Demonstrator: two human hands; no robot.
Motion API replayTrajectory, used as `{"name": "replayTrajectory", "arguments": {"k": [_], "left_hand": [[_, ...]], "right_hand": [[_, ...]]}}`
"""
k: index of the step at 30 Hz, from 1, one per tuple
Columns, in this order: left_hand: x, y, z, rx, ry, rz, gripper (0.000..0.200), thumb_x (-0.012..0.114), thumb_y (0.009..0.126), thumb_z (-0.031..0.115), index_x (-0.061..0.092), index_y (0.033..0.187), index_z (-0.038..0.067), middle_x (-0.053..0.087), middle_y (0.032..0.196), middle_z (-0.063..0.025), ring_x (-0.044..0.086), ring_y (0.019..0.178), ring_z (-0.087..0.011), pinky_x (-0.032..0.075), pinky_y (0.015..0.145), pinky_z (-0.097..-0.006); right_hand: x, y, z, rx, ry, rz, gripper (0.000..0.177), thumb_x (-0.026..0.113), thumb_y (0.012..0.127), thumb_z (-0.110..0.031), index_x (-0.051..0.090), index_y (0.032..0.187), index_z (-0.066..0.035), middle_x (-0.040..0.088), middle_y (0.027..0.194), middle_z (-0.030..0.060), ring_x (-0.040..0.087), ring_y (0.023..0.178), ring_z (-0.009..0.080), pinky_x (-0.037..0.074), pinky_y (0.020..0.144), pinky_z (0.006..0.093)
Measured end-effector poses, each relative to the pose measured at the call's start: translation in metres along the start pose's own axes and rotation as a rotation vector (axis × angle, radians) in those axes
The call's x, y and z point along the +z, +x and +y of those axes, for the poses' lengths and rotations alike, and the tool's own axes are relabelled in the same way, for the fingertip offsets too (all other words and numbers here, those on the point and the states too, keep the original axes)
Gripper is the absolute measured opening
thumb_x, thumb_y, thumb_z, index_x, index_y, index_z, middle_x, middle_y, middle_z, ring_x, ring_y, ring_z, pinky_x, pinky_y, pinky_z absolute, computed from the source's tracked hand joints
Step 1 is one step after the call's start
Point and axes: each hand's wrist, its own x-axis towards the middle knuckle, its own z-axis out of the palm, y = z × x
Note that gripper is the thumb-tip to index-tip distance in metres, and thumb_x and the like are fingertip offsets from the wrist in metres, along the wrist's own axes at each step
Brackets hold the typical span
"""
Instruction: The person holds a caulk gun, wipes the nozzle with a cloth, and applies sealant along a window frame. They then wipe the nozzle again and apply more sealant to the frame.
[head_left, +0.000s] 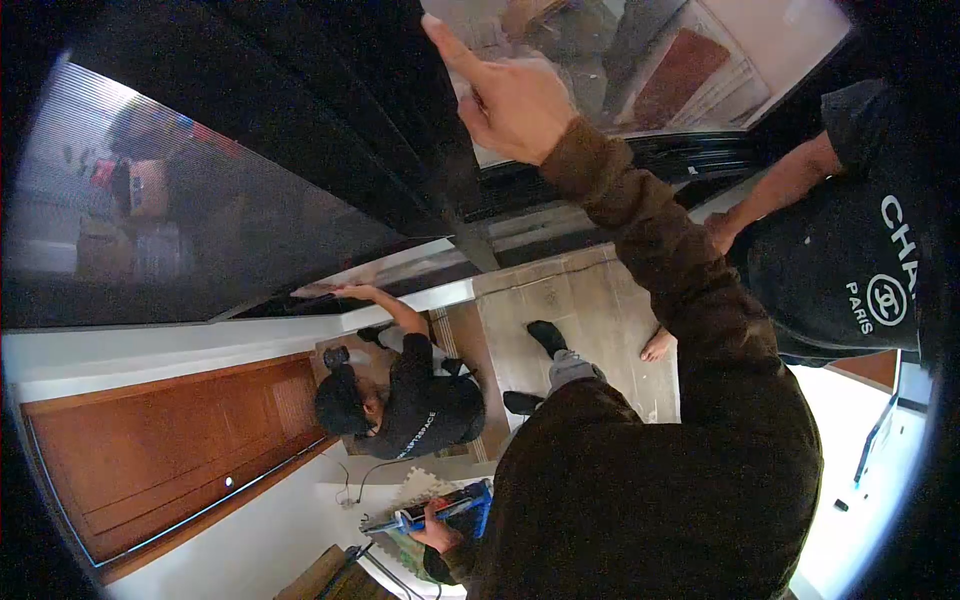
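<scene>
The wooden door (165,455) lies at the far left, set in a white wall. Above it, a large dark glass panel (200,200) spans the upper left and shows dim reflections. Its black frame (400,130) runs diagonally toward the centre.

Below the panel, a crouching person (410,400) in a black shirt is low on the tiled floor (570,300). One arm reaches out to the base of the frame.

At the bottom centre is the caulking gun (445,508), which has a blue body and points left. It sits close to the wearer's torso and above a patterned mat. The left hand (432,535) has its fingers closed around the grip of the gun.

The wearer's two feet in black socks stand on the tiles just right of the crouching person.

At the top centre, the right hand (505,100), in a brown sleeve, is raised against the edge of the black frame. The index finger is extended along the frame and the other fingers are bent inward. This hand holds nothing.

At the far right stands a second person (850,270) in a black printed T-shirt, with one bare foot on the tiles.
</scene>
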Motion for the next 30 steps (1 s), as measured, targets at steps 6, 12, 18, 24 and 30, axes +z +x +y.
{"name": "replayTrajectory", "arguments": {"k": [6, 12, 18, 24, 30], "left_hand": [[0.001, 0.0, -0.003, -0.091, 0.015, 0.06, 0.049, 0.067, 0.073, -0.008, 0.051, 0.119, -0.002, 0.064, 0.083, -0.0162, 0.063, 0.066, -0.0256, 0.057, 0.062, -0.0403], [-0.009, 0.017, -0.014, -0.025, 0.041, -0.022, 0.052, 0.065, 0.074, -0.007, 0.049, 0.124, -0.002, 0.064, 0.084, -0.0163, 0.063, 0.067, -0.0259, 0.057, 0.065, -0.0405], [-0.01, 0.02, -0.012, -0.012, 0.061, -0.037, 0.049, 0.067, 0.073, -0.006, 0.049, 0.119, -0.004, 0.063, 0.083, -0.0146, 0.062, 0.067, -0.0251, 0.056, 0.065, -0.0404], [0.011, 0.027, 0.012, -0.035, 0.035, 0.026, 0.056, 0.069, 0.074, -0.004, 0.046, 0.125, -0.001, 0.063, 0.086, -0.0146, 0.062, 0.068, -0.0248, 0.057, 0.064, -0.042], [0.003, 0.05, 0.028, 0.004, 0.086, 0.057, 0.062, 0.068, 0.077, -0.004, 0.044, 0.133, 0.004, 0.063, 0.101, -0.0166, 0.063, 0.077, -0.0265, 0.057, 0.068, -0.0443]], "right_hand": [[-0.01, 0.015, 0.001, -0.038, 0.081, 0.001, 0.086, 0.053, 0.088, -0.009, 0.002, 0.157, -0.013, 0.06, 0.067, 0.0184, 0.056, 0.051, 0.0325, 0.045, 0.05, 0.0421], [0.005, 0.011, -0.007, 0.042, -0.031, -0.039, 0.087, 0.058, 0.082, -0.015, 0.011, 0.156, -0.02, 0.065, 0.068, 0.0173, 0.063, 0.059, 0.0373, 0.05, 0.054, 0.051], [0.026, -0.017, 0.005, -0.062, 0.019, 0.07, 0.086, 0.057, 0.081, -0.01, 0.013, 0.156, -0.015, 0.062, 0.067, 0.0144, 0.061, 0.056, 0.0342, 0.049, 0.053, 0.0482], [0.039, 0.021, -0.014, 0.002, 0.008, -0.004, 0.085, 0.057, 0.083, -0.012, 0.014, 0.155, -0.016, 0.062, 0.068, 0.0157, 0.061, 0.058, 0.036, 0.048, 0.053, 0.0494], [0.059, 0.014, -0.04, -0.001, 0.049, -0.072, 0.087, 0.058, 0.078, -0.01, 0.016, 0.154, -0.017, 0.063, 0.067, 0.0163, 0.062, 0.057, 0.0371, 0.049, 0.052, 0.0503]]}}
